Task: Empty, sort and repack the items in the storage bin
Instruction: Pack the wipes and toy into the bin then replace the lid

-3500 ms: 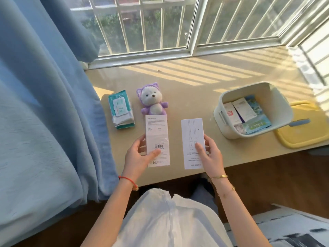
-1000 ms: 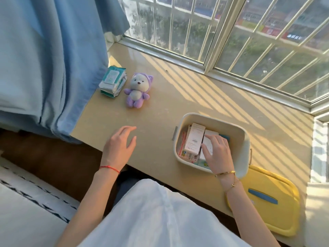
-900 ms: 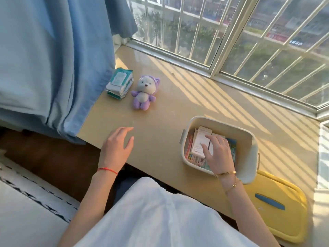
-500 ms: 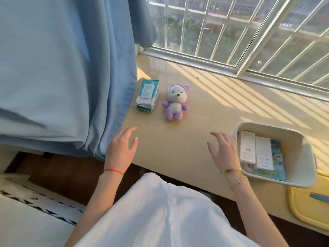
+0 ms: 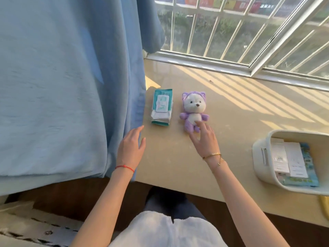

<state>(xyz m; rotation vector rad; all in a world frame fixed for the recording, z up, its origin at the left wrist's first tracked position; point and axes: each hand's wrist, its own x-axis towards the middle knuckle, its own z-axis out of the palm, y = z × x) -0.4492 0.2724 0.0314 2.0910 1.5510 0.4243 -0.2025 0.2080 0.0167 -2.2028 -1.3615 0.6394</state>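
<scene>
A purple and white plush toy (image 5: 193, 110) lies on the beige sill (image 5: 231, 107). My right hand (image 5: 204, 138) is stretched out to it with fingers spread, the fingertips at the toy's lower body. To its left lies a teal and white wipes pack (image 5: 161, 106). My left hand (image 5: 131, 148) hovers open below the pack, beside the curtain. The white storage bin (image 5: 263, 168) sits at the right edge and holds two white boxes (image 5: 288, 159) on a blue-green packet (image 5: 302, 180).
A blue curtain (image 5: 71, 86) hangs along the left, brushing the sill's end. Barred windows (image 5: 231, 32) close off the far side. A yellow lid's corner (image 5: 324, 205) shows under the bin at the lower right.
My right hand left the bin, where it laid the white boxes, and swung left to the plush toy. The view turned left, pushing the bin to the right edge.
</scene>
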